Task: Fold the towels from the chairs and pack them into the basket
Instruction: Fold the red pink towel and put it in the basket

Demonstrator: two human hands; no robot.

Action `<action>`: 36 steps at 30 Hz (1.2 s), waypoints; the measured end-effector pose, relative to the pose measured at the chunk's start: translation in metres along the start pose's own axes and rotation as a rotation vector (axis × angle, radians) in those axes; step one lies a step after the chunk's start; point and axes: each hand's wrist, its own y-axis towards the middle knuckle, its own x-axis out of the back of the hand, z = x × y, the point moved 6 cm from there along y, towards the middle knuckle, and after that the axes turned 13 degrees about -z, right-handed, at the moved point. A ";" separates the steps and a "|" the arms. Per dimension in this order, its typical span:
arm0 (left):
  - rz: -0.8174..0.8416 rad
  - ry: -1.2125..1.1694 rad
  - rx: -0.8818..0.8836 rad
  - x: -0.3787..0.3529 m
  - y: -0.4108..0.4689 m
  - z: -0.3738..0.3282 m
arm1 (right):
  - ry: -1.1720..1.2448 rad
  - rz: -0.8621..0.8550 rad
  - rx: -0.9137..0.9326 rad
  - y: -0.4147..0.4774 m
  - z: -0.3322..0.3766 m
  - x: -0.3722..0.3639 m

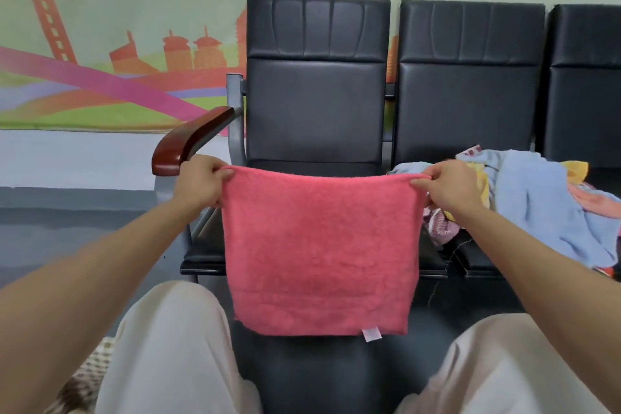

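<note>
A pink towel (319,252) hangs flat in the air in front of the left black chair (316,94), a white label at its lower edge. My left hand (201,181) pinches its upper left corner and my right hand (450,186) pinches its upper right corner, stretching the top edge taut. A heap of towels (537,205), light blue, yellow and patterned, lies on the seat of the middle chair (470,84), just right of my right hand. A woven basket (90,376) shows partly at the bottom left, beside my left leg.
A row of black chairs stands against a wall with a coloured skyline mural. A brown wooden armrest (191,141) juts out left of the first chair. My knees in light trousers fill the bottom of the view. Grey floor lies to the left.
</note>
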 end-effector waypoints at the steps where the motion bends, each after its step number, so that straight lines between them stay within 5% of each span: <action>1: 0.005 -0.078 0.082 -0.009 0.002 0.007 | 0.057 0.010 -0.060 0.003 -0.004 -0.007; 7: 0.009 -0.347 0.427 -0.083 0.032 0.044 | 0.264 0.011 -0.292 0.032 -0.028 -0.069; 17: 0.132 -0.284 0.441 -0.212 0.093 0.102 | 0.149 0.019 -0.199 0.102 -0.081 -0.200; 22: 0.213 -0.264 0.376 -0.252 0.115 0.095 | 0.089 0.029 -0.203 0.127 -0.085 -0.236; 25: 0.295 -0.321 0.280 -0.258 0.111 0.071 | 0.072 0.108 -0.055 0.120 -0.075 -0.237; 36: 0.722 0.112 -0.254 -0.171 0.002 0.011 | -0.080 0.477 0.324 0.029 -0.029 -0.159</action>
